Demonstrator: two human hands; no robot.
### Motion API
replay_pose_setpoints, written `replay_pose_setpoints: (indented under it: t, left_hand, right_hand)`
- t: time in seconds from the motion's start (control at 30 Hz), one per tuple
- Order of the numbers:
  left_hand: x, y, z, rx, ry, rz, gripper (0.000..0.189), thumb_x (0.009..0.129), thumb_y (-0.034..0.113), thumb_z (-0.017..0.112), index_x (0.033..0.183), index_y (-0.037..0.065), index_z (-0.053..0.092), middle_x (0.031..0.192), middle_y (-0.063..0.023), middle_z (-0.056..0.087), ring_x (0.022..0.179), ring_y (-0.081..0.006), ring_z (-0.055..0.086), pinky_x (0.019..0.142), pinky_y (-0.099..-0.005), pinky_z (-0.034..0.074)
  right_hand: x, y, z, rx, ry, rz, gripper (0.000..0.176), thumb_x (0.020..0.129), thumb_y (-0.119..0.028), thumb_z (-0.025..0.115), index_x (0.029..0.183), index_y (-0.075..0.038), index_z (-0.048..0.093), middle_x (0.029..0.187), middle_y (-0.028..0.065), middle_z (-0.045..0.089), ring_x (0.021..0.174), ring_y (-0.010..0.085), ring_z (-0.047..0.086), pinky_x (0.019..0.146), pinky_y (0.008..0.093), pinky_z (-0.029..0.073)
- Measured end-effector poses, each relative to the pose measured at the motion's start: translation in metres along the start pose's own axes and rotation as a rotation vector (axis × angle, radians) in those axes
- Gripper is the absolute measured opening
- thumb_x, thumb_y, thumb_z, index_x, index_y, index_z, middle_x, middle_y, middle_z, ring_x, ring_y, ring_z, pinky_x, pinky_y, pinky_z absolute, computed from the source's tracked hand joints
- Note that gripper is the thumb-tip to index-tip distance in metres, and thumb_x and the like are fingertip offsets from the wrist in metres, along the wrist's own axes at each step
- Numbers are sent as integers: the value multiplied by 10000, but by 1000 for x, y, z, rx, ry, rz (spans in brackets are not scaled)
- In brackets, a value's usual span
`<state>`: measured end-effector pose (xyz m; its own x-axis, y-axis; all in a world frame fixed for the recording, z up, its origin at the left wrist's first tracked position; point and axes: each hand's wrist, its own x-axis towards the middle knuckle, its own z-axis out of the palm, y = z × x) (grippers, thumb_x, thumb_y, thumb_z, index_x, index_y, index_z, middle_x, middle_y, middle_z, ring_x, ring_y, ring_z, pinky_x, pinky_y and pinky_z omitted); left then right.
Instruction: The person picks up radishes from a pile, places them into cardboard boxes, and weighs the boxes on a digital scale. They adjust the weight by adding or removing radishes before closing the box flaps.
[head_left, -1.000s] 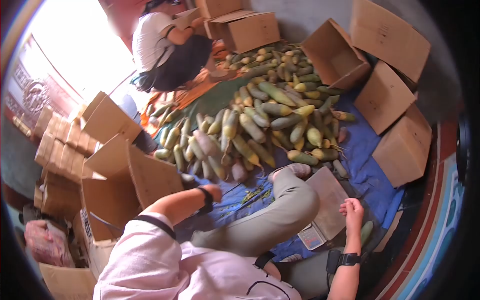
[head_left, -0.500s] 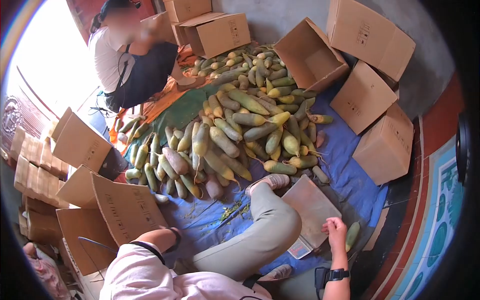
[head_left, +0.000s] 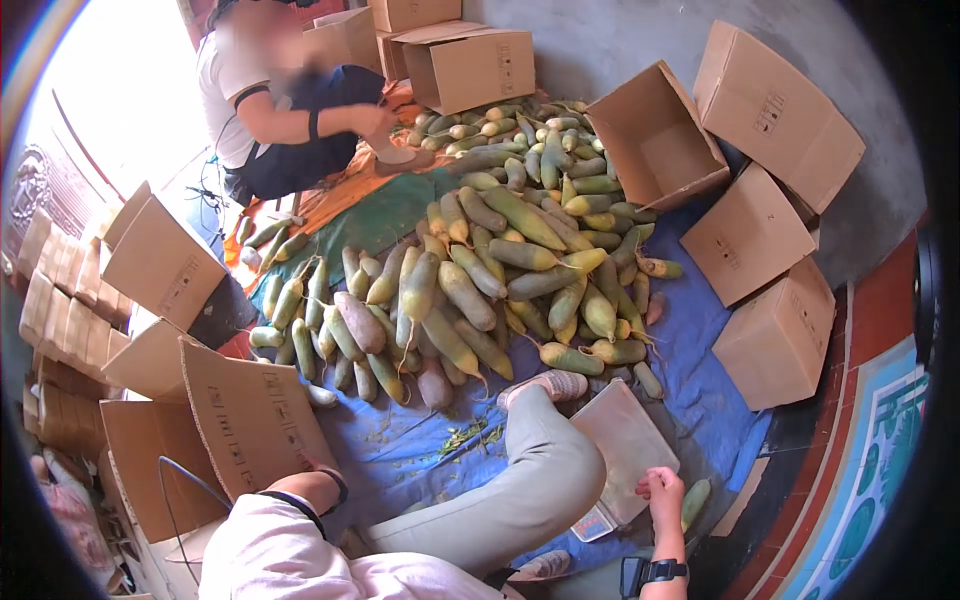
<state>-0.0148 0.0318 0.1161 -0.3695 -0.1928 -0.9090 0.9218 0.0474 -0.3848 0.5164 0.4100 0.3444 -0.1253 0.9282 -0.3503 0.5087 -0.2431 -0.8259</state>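
Observation:
My right hand (head_left: 664,492) rests with its fingers curled at the near edge of a grey weighing scale (head_left: 626,447) on the blue tarp, and I see nothing in it. One long green vegetable (head_left: 695,502) lies just right of that hand. My left forearm, with its black wristband (head_left: 335,483), reaches behind the flap of an open cardboard box (head_left: 250,420), and the hand itself is hidden there. My bent knee in grey trousers (head_left: 540,470) lies between the two arms. A big pile of green-yellow vegetables (head_left: 500,270) covers the tarp ahead.
Another person (head_left: 280,110) squats at the far left of the pile. Open cardboard boxes (head_left: 655,135) and closed boxes (head_left: 775,335) ring the right side. More open boxes (head_left: 160,265) and stacked cartons (head_left: 60,320) stand at the left.
My left hand has drawn back from the pile's edge to behind the box flap. My right hand has stayed beside the scale. The other person has turned toward the pile.

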Motion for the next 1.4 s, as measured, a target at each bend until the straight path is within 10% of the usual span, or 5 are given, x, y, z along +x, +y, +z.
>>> replay_pose_setpoints:
  t: [1.4]
  left_hand:
    - [-19,-86,41,-207,71,-447,492,871,423,514,1321,231,471,1378,13,434,1277,-271,387,1028,-584,235]
  right_hand:
    - [-5,17,-6,-118,-23,45,144,880,-132,500,835,-22,582,701,92,642,582,163,631,499,255,447]
